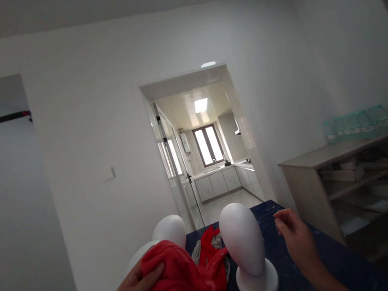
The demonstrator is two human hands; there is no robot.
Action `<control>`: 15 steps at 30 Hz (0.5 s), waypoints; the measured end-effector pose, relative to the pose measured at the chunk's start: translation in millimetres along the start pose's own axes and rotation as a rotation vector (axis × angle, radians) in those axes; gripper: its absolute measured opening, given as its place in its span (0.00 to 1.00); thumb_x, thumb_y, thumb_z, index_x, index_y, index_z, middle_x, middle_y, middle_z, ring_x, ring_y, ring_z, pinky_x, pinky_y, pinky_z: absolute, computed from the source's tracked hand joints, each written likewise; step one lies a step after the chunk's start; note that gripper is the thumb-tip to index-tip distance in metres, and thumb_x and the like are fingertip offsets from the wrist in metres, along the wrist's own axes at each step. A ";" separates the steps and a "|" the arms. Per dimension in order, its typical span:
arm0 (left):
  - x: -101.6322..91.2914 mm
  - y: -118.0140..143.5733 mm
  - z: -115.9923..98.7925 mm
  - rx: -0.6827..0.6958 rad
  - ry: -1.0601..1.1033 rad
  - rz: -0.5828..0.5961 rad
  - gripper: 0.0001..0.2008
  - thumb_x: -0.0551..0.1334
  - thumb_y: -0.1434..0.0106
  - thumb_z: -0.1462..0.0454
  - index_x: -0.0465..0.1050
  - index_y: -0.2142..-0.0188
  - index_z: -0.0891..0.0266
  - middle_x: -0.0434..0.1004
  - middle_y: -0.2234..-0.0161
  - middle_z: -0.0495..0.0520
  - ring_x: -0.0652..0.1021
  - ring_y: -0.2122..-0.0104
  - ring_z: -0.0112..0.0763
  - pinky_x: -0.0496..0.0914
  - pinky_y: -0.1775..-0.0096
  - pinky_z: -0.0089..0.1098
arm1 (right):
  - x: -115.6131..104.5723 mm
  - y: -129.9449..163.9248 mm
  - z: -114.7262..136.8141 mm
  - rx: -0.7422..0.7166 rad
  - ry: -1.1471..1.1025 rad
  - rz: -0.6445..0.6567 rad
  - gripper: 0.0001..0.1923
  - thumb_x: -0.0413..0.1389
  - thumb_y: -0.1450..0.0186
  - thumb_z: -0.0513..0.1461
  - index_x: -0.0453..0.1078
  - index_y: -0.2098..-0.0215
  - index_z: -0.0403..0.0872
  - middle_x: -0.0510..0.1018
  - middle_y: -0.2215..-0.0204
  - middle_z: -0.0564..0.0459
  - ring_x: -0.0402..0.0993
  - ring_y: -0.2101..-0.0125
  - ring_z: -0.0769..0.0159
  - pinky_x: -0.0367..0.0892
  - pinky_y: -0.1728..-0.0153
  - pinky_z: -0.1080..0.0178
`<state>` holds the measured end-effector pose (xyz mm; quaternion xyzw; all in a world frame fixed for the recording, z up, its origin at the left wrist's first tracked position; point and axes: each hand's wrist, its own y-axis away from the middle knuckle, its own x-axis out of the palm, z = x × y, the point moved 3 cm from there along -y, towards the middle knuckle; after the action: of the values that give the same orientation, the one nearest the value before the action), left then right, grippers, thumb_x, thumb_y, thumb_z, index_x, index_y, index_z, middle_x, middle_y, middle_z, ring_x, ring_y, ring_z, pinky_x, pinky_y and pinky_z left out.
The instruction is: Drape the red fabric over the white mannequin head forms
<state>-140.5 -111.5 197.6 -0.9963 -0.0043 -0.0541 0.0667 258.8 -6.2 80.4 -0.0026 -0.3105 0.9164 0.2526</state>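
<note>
My left hand [136, 288] grips a bunched red cloth [178, 280] at the lower left; the cloth lies over a white foam head form [141, 256] whose top shows beneath it. Part of the red cloth and a grey piece [217, 243] trail onto the dark blue table [333, 261]. A second white head form [247, 251] stands upright on its round base in the middle. A third white head form [170, 230] sits behind the cloth. My right hand [297, 239] hovers right of the middle head form, fingers loosely curled, holding nothing.
A wooden shelf unit [361, 184] with papers and boxes stands at the right wall, with teal-tinted containers [357, 125] on top. An open doorway [211, 162] leads into a kitchen with cabinets and a window. White walls surround.
</note>
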 end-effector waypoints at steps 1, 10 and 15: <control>5.2 5.4 -2.7 -0.021 0.018 0.028 0.28 0.80 0.47 0.54 0.83 0.48 0.60 0.89 0.51 0.61 0.87 0.52 0.55 0.82 0.52 0.42 | 10.8 10.1 25.1 -0.022 -0.077 0.150 0.15 0.57 0.31 0.51 0.73 0.56 0.49 0.81 0.64 0.49 0.79 0.62 0.55 0.73 0.60 0.57; 28.2 20.6 -4.7 -0.159 0.213 0.211 0.21 0.81 0.49 0.61 0.86 0.55 0.60 0.87 0.67 0.56 0.88 0.60 0.52 0.83 0.54 0.44 | 121.6 98.4 94.4 0.210 -0.439 1.361 0.39 0.77 0.48 0.45 0.77 0.39 0.53 0.86 0.50 0.52 0.80 0.50 0.57 0.74 0.47 0.60; -6.7 21.3 -15.1 -0.081 0.253 0.007 0.11 0.80 0.50 0.70 0.84 0.67 0.66 0.82 0.77 0.51 0.80 0.81 0.29 0.75 0.77 0.24 | 114.9 72.2 56.0 0.526 -0.327 1.441 0.24 0.75 0.45 0.54 0.83 0.63 0.44 0.83 0.70 0.58 0.74 0.73 0.74 0.69 0.67 0.73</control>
<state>-148.4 -134.6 208.9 -0.9835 0.0098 -0.1790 0.0264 116.2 -33.8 101.9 -0.0083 -0.0383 0.8866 -0.4609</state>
